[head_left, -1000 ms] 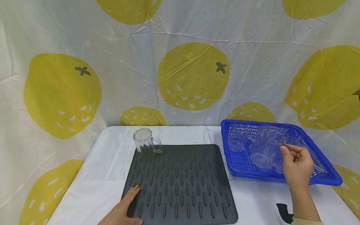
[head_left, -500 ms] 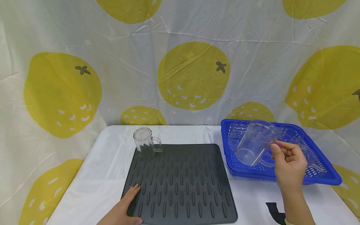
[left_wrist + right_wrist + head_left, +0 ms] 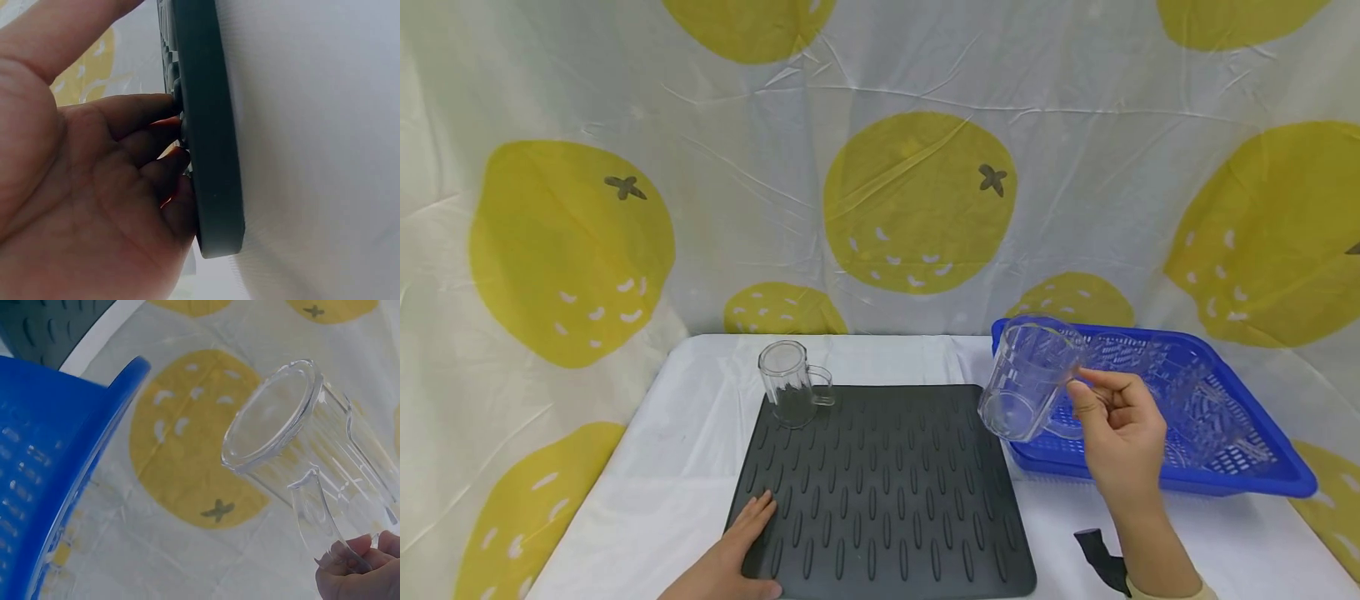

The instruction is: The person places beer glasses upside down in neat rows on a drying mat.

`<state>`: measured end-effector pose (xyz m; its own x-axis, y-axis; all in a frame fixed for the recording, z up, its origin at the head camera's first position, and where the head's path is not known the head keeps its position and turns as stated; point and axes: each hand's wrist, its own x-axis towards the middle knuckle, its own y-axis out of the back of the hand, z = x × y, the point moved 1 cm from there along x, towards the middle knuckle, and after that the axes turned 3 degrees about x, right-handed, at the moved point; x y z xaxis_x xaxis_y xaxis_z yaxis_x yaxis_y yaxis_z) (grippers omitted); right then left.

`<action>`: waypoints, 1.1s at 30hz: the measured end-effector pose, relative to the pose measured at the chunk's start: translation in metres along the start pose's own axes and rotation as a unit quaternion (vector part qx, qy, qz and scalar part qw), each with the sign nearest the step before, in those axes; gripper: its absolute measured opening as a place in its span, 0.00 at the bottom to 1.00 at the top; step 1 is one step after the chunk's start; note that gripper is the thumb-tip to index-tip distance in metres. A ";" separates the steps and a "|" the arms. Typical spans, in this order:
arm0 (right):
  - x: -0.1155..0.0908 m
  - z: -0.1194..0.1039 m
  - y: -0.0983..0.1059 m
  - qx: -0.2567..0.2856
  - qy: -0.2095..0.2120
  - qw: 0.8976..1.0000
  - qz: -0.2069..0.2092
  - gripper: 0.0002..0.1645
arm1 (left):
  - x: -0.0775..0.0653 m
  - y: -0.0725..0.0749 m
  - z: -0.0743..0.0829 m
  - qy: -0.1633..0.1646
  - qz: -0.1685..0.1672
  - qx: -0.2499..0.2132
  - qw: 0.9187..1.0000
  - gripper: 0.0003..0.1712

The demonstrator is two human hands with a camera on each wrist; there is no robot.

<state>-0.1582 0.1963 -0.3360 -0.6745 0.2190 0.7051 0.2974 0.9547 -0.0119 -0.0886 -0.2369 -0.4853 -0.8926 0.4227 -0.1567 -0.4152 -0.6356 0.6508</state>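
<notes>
My right hand [image 3: 1126,433] pinches the handle of a clear glass mug [image 3: 1028,379], which is tilted in front of the left side of the blue basket [image 3: 1240,482]. In the right wrist view, the fingers wrap the mug's handle [image 3: 325,519] at its lower part. A second clear glass mug [image 3: 786,387] stands upright at the back left corner of the dark ribbed drying mat [image 3: 887,508], its handle pointing right. My left hand [image 3: 733,546] rests on the mat's left front edge, and in the left wrist view its fingertips touch the raised ribs beside the mat's thick edge [image 3: 209,137].
More clear glassware [image 3: 1202,408] lies in the basket, which stands on the right of the white-covered table [image 3: 647,508]. A curtain [image 3: 775,192] with yellow fruit prints hangs behind. A black strap [image 3: 1102,560] shows at the right wrist.
My right hand has lifted the glass mug out of the basket and carried it left toward the mat. The left hand and the standing mug have stayed in place.
</notes>
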 end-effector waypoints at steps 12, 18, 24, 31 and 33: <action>-0.015 -0.007 -0.031 0.160 0.034 0.985 -0.045 0.13 | 0.000 0.001 0.000 -0.011 0.005 0.031 0.999 0.55; -0.022 -0.005 -0.046 0.182 0.035 0.980 -0.076 0.13 | -0.001 0.001 -0.002 -0.021 0.010 0.039 0.999 0.55; -0.027 -0.006 -0.060 0.189 0.020 0.977 -0.098 0.13 | 0.000 0.001 -0.003 -0.017 0.003 0.025 1.000 0.54; -0.033 -0.008 -0.071 0.193 0.023 0.973 -0.123 0.12 | 0.000 0.000 -0.002 -0.017 0.000 0.012 1.000 0.55; -0.034 -0.008 -0.073 0.192 0.025 0.972 -0.131 0.12 | 0.001 0.000 -0.003 -0.018 0.000 0.010 1.000 0.55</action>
<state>-0.1512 0.1171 -0.3533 -0.6562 -0.0428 0.7533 -0.1608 0.9834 -0.0843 -0.0897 -0.2383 -0.4875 -0.8857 0.4459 -0.1290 -0.4107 -0.6233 0.6655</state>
